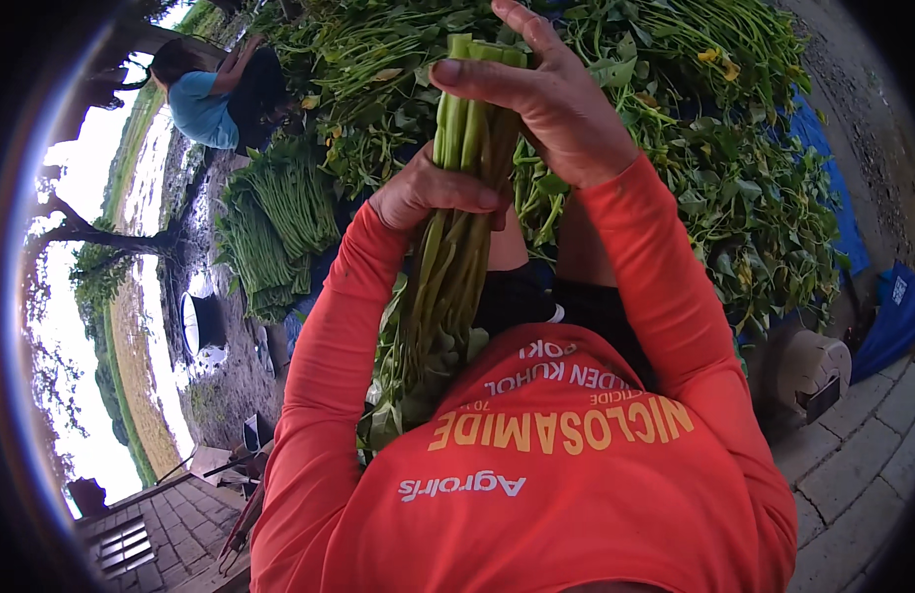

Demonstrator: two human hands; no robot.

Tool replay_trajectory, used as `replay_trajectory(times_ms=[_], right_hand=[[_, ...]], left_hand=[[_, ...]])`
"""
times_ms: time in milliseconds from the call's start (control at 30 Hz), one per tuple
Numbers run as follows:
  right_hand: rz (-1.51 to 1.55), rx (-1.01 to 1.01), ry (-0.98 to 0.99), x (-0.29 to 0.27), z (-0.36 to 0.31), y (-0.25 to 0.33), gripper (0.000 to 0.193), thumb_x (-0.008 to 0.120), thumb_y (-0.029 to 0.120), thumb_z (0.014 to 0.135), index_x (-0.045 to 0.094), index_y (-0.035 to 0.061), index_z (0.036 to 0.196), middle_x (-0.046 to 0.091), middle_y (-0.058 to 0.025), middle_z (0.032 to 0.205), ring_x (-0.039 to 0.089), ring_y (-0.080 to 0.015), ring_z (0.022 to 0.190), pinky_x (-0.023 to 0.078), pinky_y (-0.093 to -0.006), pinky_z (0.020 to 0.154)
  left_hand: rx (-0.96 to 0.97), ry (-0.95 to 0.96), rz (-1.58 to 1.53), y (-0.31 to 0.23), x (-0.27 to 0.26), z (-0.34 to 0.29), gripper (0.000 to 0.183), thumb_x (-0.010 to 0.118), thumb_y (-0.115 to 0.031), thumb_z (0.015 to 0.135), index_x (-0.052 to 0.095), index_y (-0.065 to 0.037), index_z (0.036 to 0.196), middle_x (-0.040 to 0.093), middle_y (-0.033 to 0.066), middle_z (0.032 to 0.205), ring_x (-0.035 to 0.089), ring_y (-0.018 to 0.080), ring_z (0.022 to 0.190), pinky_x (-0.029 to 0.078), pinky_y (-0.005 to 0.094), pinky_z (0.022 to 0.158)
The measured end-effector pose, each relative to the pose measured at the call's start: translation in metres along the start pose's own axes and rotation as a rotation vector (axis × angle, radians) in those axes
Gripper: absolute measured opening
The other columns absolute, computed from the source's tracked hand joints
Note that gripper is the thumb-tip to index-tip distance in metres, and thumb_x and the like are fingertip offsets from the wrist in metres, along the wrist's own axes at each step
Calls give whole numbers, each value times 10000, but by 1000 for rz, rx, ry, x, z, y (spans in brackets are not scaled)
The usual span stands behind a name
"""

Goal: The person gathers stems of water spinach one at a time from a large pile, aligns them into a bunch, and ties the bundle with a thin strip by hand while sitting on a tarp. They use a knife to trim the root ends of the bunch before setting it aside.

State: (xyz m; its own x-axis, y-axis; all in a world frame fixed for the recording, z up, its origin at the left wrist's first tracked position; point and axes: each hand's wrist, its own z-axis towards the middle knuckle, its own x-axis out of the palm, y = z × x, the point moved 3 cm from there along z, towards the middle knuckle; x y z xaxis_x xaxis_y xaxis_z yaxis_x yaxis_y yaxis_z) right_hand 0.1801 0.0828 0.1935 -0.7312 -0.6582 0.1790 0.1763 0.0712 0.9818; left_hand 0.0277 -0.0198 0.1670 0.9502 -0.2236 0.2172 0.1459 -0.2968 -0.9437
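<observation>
My left hand (433,196) is wrapped round the middle of a bunch of long green vegetable stems (455,242). The bunch stands nearly upright in front of my chest, with its cut ends at the top and its leaves hanging low against my left side. Close to the cut ends is my right hand (576,119), with thumb and fingers stretched apart. Its thumb crosses in front of the stems just below their tips; whether it presses on them I cannot tell.
Loose leafy stems (754,198) lie heaped ahead and to the right on a blue tarp (823,158). Tied bundles (279,212) are stacked at the left. Beyond them sits another person (205,104) in a blue shirt. A round basin (202,321) stands farther left, paving blocks (863,465) lower right.
</observation>
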Motion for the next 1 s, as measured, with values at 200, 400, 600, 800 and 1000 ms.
replay_trajectory(times_ms=[200,400,600,800,1000], right_hand=[[284,-185,-235,-45,7,-20,574,796,188,946,551,19,1436,732,-52,1020,703,-139,866,560,-271,799],[21,-254,-134,-4,-2,-19,184,735,78,980,733,5,1148,728,15,1011,664,-75,802,531,-234,735],[-821,-947,19,18,8,18,161,780,139,935,795,116,1093,691,-57,1185,648,-247,1112,544,-369,952],[-1154,-993,217,5,18,18,236,817,214,890,790,144,1115,578,-74,1415,528,-344,1302,498,-465,1068],[-1170,-925,187,5,23,10,222,747,315,959,816,140,1076,628,-107,1357,536,-334,1309,472,-469,1096]], left_hand=[[16,-152,-199,-2,-50,-42,465,751,-95,817,612,10,1249,692,106,950,724,242,837,615,374,756],[-78,-121,-456,9,-71,-46,434,710,-164,889,629,16,1275,695,112,1035,710,237,852,600,375,838],[-71,-130,-262,14,-41,-25,397,772,-243,894,677,13,1183,739,136,1000,737,254,845,616,380,775],[-22,-122,-535,28,-20,-12,571,782,-449,919,640,-21,1270,709,141,946,714,250,798,603,373,711],[-15,42,-412,38,-30,-5,575,778,-450,921,625,-28,1280,698,146,942,709,242,800,598,369,727]])
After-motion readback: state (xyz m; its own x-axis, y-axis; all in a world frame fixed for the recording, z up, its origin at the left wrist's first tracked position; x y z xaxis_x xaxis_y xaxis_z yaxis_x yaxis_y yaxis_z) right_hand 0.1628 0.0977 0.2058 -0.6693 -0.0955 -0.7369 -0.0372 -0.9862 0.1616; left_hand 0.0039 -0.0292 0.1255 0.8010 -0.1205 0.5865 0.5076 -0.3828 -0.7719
